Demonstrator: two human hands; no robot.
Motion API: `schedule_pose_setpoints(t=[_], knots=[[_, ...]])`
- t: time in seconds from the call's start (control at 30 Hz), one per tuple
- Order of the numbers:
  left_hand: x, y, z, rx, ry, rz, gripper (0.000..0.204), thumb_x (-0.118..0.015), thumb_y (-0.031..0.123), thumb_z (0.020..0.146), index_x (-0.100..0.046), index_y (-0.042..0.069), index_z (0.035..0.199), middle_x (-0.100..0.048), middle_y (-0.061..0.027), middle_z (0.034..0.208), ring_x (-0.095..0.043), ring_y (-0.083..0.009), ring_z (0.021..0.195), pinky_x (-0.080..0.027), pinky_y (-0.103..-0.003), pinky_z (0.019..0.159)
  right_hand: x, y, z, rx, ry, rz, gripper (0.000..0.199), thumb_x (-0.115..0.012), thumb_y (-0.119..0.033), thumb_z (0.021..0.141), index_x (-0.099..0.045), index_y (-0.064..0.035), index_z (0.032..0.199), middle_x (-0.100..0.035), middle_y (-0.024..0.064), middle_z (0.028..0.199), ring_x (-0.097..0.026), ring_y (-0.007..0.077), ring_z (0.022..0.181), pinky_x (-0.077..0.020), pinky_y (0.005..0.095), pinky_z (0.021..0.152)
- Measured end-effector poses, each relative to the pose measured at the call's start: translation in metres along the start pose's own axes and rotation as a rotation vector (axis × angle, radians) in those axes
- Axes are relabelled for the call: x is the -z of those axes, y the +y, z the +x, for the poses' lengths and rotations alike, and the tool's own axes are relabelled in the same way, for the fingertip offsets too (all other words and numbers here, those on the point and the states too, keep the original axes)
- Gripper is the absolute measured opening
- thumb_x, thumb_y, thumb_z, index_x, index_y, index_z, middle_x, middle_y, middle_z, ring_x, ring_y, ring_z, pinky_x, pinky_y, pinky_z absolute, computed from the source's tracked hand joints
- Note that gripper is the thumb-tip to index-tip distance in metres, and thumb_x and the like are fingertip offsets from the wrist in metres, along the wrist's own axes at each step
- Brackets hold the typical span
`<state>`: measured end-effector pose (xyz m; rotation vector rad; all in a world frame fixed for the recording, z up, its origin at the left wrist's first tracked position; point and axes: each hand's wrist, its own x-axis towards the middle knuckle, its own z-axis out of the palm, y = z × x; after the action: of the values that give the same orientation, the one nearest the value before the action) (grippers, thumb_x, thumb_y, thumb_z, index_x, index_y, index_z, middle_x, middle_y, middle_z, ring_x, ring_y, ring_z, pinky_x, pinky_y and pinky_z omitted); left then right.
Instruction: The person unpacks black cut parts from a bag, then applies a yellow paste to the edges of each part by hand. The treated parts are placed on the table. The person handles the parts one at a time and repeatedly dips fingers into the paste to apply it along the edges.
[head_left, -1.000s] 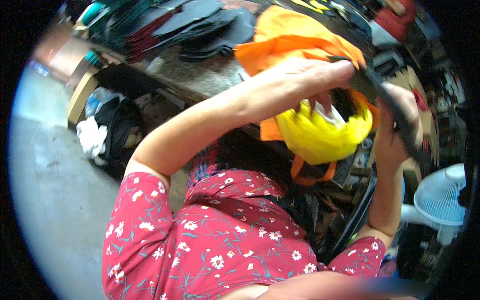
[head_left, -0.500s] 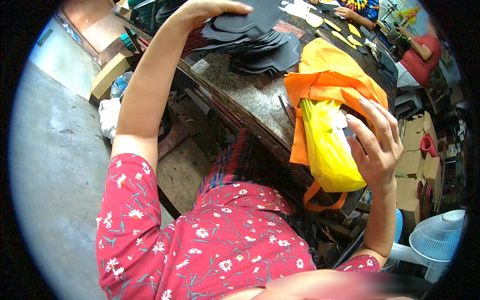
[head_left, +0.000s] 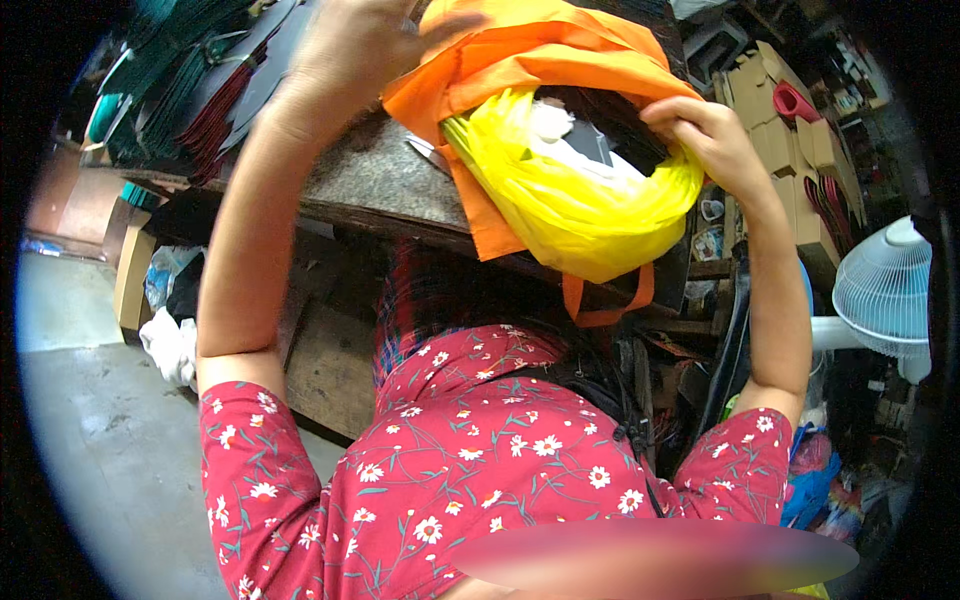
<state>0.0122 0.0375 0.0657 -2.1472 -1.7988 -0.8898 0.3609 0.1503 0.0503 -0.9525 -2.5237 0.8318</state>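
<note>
An orange cloth bag [head_left: 560, 55] lies at the table's front edge, its mouth facing me and a strap loop hanging below. Inside its opening bulges a yellow plastic bag [head_left: 600, 235], open at the top. White and dark contents [head_left: 590, 150] show within; their kind is unclear. My right hand [head_left: 710, 145] is closed at the right of the opening, fingers curled over the yellow bag's rim beside the orange cloth. Blurred by motion, my left hand [head_left: 365, 50] is at the orange bag's upper left, thumb stretched out over the cloth; its other fingers are partly cut off by the frame.
Stacks of dark flat pieces [head_left: 265, 75] and dark red ones [head_left: 225, 120] lie on the table [head_left: 375, 180] at left. Cardboard boxes [head_left: 790, 150] and a fan [head_left: 885, 285] stand to the right. A white cloth bundle [head_left: 170, 345] sits low at left.
My left hand has left the stack of black flat pieces and come to the orange bag. My right hand has moved to the opening's rim. The view has shifted toward the bag.
</note>
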Motion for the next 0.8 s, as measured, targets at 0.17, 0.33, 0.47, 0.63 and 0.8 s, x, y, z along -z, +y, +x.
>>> schedule_pose_setpoints(t=[0.17,0.33,0.47,0.63,0.8], knots=[[-0.068,0.071,0.02,-0.4,-0.148,-0.148,0.039,-0.065,0.042,0.089,-0.071,0.013,0.115,-0.036,-0.0208,0.152,-0.027,-0.0417,0.142,-0.024,-0.053,0.115,-0.022,0.02,0.017,0.06,-0.077,-0.203,0.056,-0.074,-0.03,0.081,-0.06,-0.0012,0.127,-0.065,0.0187,0.123,-0.062,0.0287,0.114,-0.0472,0.0357,0.099],[-0.109,0.051,0.032,-0.091,-0.245,0.111,0.068,-0.067,0.052,0.081,-0.063,-0.003,0.12,-0.037,-0.0277,0.149,-0.033,-0.0441,0.139,-0.029,-0.052,0.113,-0.028,0.026,0.009,-0.049,-0.125,-0.375,0.079,-0.075,-0.031,0.081,-0.041,0.0008,0.145,-0.048,0.0239,0.143,-0.042,0.03,0.137,-0.0318,0.0358,0.113],[-0.133,0.032,0.036,-0.049,-0.444,-0.001,0.1,-0.072,0.069,0.066,-0.055,-0.003,0.133,-0.024,-0.0249,0.156,-0.025,-0.0428,0.143,-0.026,-0.049,0.116,-0.026,0.038,0.009,0.07,-0.143,-0.308,0.082,-0.074,-0.037,0.08,-0.04,-0.0001,0.145,-0.047,0.0242,0.144,-0.042,0.0298,0.138,-0.0328,0.037,0.113],[-0.144,0.021,0.033,-0.099,-0.465,-0.153,0.104,-0.073,0.072,0.062,-0.053,0.006,0.139,-0.024,-0.0217,0.158,-0.022,-0.0476,0.143,-0.026,-0.055,0.115,-0.011,0.071,0.024,-0.205,-0.021,0.198,0.041,-0.059,-0.014,0.089,-0.057,0.005,0.125,-0.066,0.0055,0.107,-0.06,0.0117,0.094,-0.0477,0.0253,0.086],[-0.143,0.025,0.029,-0.09,-0.452,-0.153,0.104,-0.069,0.074,0.063,-0.05,0.007,0.142,-0.026,-0.0197,0.157,-0.023,-0.0464,0.142,-0.025,-0.054,0.116,-0.014,0.081,0.025,-0.125,0.029,0.297,0.03,-0.053,-0.011,0.097,-0.057,0.0031,0.123,-0.064,0.0024,0.111,-0.059,0.0101,0.099,-0.0475,0.024,0.088]])
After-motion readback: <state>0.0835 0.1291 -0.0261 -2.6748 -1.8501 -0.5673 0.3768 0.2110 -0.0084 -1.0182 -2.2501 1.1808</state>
